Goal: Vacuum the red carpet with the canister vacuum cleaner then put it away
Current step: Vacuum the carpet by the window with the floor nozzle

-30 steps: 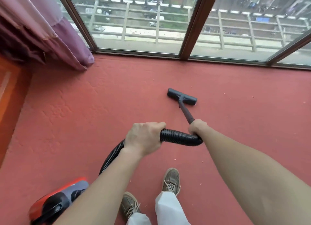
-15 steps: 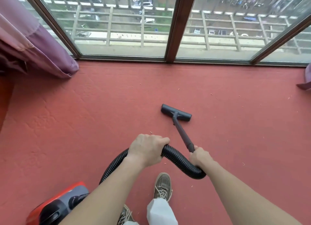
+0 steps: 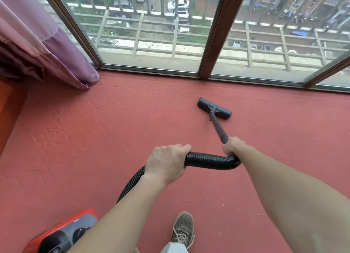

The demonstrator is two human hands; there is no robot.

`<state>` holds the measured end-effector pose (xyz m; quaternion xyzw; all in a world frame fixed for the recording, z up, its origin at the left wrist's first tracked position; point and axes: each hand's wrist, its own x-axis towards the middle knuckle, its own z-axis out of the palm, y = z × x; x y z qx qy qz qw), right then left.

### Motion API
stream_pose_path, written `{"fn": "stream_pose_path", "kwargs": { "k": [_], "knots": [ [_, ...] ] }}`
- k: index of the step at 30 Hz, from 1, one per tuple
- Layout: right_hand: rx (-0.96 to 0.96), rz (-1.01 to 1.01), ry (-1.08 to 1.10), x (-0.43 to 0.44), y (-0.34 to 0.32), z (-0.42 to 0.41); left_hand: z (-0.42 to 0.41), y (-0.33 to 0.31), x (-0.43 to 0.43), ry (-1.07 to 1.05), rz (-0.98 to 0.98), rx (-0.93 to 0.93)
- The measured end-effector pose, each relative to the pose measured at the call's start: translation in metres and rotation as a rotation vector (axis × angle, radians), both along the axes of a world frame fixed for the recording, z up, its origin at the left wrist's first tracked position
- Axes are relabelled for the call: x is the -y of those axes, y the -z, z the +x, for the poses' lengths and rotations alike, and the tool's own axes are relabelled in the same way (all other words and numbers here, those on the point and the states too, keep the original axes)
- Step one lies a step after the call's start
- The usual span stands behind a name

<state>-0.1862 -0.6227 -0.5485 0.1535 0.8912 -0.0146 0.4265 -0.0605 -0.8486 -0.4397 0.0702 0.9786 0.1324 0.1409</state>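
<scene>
– So, hands?
– Left hand (image 3: 166, 163) fingers were curled around the black ribbed hose (image 3: 210, 160); right hand (image 3: 233, 145) gripped the dark grey metal wand (image 3: 217, 126) at its top end.
– Vacuum location?
– Black flat floor head (image 3: 214, 108) sat on the red carpet (image 3: 94, 139) near the window (image 3: 221, 34); orange-and-grey canister (image 3: 62, 232) was on the carpet at lower left, near a grey sneaker (image 3: 182, 229).
</scene>
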Motion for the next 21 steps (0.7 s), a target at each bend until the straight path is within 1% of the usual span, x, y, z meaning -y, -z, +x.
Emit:
{"fn": "stream_pose_path", "kwargs": {
  "k": [6, 9, 11, 14, 18, 21],
  "knots": [
    [0.092, -0.152, -0.196, 0.045, -0.022, 0.042, 0.025, -0.021, 0.032, -0.058, 0.009, 0.088],
    [0.109, -0.184, -0.25, 0.079, -0.023, 0.053, 0.033, -0.029, 0.06, -0.093, 0.001, 0.116],
    [0.097, -0.181, -0.252, 0.099, -0.022, 0.054, 0.039, -0.031, 0.075, -0.102, -0.005, 0.112],
    [0.05, -0.139, -0.257, 0.128, -0.017, 0.033, 0.038, -0.03, 0.089, -0.129, -0.014, 0.077],
    [0.002, -0.076, -0.309, 0.174, -0.011, -0.011, 0.023, -0.025, 0.113, -0.261, -0.001, 0.019],
    [-0.03, -0.031, -0.342, 0.198, -0.014, -0.026, 0.024, -0.02, 0.128, -0.325, 0.015, 0.004]
  ]
}}
